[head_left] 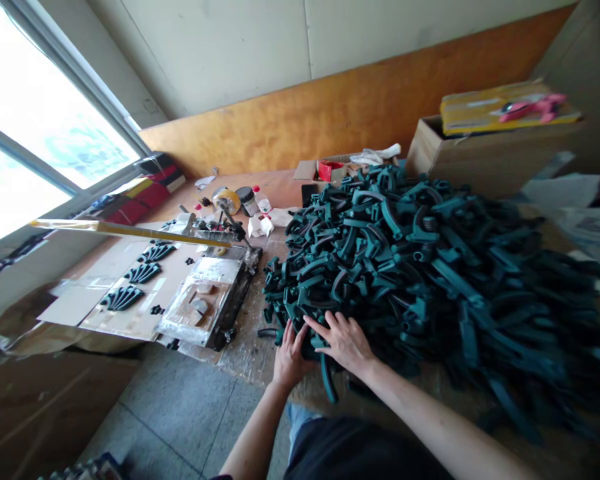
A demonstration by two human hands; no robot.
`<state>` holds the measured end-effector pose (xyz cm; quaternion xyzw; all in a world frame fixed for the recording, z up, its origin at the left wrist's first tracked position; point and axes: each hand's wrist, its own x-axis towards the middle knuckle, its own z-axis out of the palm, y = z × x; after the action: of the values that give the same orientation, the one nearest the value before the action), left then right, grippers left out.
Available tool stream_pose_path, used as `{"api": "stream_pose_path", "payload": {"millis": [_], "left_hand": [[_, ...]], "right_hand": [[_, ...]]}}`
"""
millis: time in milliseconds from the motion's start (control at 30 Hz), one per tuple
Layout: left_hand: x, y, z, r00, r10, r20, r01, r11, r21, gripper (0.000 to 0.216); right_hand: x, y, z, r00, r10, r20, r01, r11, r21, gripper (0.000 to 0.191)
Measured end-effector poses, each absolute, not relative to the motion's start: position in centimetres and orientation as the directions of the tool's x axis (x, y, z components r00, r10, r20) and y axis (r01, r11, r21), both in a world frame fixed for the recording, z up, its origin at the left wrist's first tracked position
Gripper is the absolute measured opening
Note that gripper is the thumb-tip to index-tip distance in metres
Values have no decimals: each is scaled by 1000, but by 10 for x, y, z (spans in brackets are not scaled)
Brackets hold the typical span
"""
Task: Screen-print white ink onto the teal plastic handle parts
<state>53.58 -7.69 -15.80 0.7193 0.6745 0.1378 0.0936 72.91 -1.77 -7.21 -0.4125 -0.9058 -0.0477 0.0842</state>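
Note:
A large heap of dark green curved plastic parts, looking like handles or levers, covers the right of the table. At its near left edge, my left hand rests among the parts with its fingers stretched and apart. My right hand lies just to the right, palm down on the heap, fingers spread. Both hands touch green parts, and neither visibly grips one; the undersides of the fingers are hidden. A single curved part sticks out toward me below the hands.
Left of the heap stands a flat fixture wrapped in clear film. Fanned groups of dark parts lie on a cardboard sheet. A long yellow-taped bar crosses above it. Tape and a jar stand behind; a carton stands back right.

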Motion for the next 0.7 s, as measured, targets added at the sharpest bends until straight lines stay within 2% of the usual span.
{"api": "stream_pose_path", "payload": {"millis": [100, 200, 333, 433, 600, 700], "left_hand": [[541, -83, -155, -9, 999, 54, 936, -10, 352, 87], [544, -93, -153, -65, 992, 104, 924, 21, 382, 82], [550, -115, -148, -135, 969, 208, 916, 42, 399, 65], [559, -136, -145, -120, 949, 291, 936, 11, 351, 53], [571, -155, -146, 117, 958, 262, 956, -180, 231, 69], [565, -148, -151, 57, 958, 283, 974, -116, 197, 74]], "right_hand": [[727, -13, -71, -685, 695, 216, 712, 702, 2, 82], [733, -11, -75, -690, 685, 232, 692, 719, -64, 72], [737, -9, -79, -679, 695, 235, 672, 718, -184, 72], [736, -9, -75, -680, 698, 227, 662, 717, -219, 74], [750, -17, -58, -660, 707, 255, 680, 706, -198, 73], [772, -38, -61, -676, 679, 288, 663, 730, -166, 46]]}}
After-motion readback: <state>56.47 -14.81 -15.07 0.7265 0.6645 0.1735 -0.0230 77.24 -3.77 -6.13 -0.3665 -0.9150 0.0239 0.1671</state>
